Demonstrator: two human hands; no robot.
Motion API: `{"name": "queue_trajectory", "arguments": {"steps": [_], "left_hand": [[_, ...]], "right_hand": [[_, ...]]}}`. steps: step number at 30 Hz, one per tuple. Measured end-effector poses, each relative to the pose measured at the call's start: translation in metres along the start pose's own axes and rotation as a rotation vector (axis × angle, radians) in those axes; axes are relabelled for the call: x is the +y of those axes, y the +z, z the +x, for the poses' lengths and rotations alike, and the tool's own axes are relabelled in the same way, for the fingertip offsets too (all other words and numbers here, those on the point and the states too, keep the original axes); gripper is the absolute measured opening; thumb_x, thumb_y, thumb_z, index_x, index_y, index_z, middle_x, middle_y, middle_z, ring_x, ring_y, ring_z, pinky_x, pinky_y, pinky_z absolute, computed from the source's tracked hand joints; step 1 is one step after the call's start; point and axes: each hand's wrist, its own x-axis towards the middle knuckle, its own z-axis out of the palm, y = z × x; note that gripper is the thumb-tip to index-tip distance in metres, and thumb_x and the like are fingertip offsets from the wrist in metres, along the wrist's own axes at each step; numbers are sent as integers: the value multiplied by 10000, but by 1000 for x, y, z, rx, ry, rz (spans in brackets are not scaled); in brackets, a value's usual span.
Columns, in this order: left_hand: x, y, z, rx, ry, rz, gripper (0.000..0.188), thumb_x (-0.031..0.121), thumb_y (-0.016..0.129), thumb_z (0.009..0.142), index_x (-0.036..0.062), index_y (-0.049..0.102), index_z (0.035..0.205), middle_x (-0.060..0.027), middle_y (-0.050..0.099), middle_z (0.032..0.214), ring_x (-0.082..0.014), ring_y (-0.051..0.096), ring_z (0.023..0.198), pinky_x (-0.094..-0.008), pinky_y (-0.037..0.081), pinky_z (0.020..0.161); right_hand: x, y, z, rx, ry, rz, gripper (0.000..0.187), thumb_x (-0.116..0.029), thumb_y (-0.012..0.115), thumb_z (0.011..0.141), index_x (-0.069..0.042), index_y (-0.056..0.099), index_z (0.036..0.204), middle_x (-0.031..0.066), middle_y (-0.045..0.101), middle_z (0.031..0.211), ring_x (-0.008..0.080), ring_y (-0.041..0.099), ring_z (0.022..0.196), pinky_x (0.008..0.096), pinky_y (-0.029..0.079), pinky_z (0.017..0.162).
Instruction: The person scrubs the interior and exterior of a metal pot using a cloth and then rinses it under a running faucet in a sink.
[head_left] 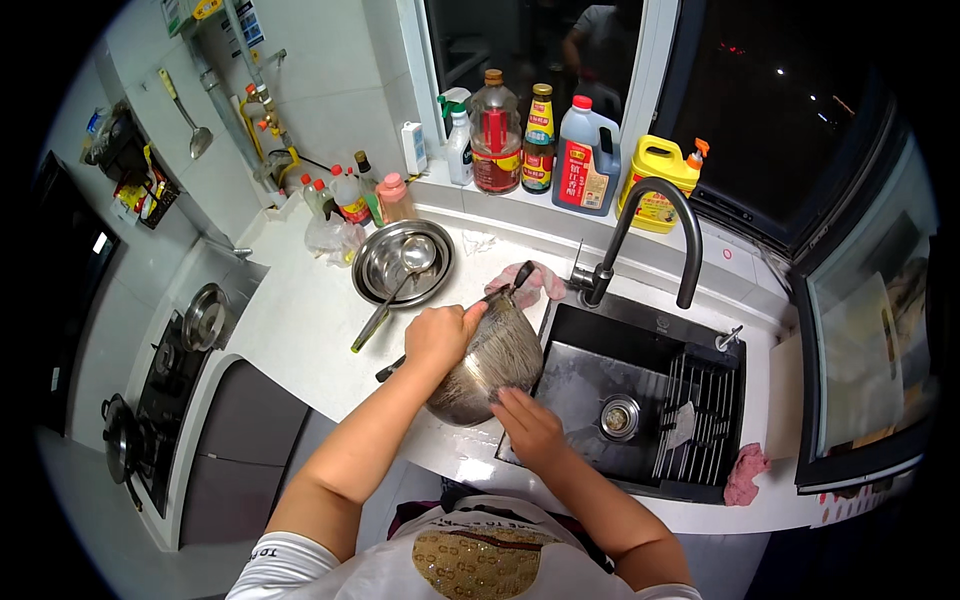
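Note:
A metal pot (488, 362) with dark handles is tipped on its side at the counter's edge, left of the sink. Its scuffed, streaked outer surface faces up. My left hand (438, 338) is closed over the pot's upper edge, near one handle, and steadies it. My right hand (532, 430) presses its bent fingertips against the lower right of the pot. Something small and dark shows at those fingertips, too hidden to name. Behind the pot a pink cloth (541, 282) lies crumpled by the faucet base.
The dark sink (590, 375) has a drying rack (697, 420) and a black faucet (690, 250). A steel bowl (373, 270) with a ladle (418, 254) stands behind my left hand. Bottles (586, 165) line the windowsill. Another pink cloth (746, 473) lies at the sink's right corner.

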Motion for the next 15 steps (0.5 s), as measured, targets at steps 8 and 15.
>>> {"name": "queue_trajectory", "arguments": {"steps": [8, 15], "left_hand": [[6, -3, 2, -14, -17, 5, 550, 529, 501, 882, 40, 697, 726, -215, 635, 679, -399, 628, 654, -480, 497, 596], [10, -4, 0, -29, -10, 23, 552, 533, 494, 883, 47, 694, 711, -201, 637, 665, -386, 633, 645, -470, 501, 582]], "right_hand": [[-3, 7, 35, -44, 35, -9, 226, -57, 586, 762, 3, 649, 970, 152, 626, 1093, 279, 604, 1002, 343, 511, 846], [-9, 3, 8, -34, -26, -19, 226, -72, 576, 772, 2, 644, 974, 144, 620, 1086, 282, 594, 1014, 363, 502, 866]]}}
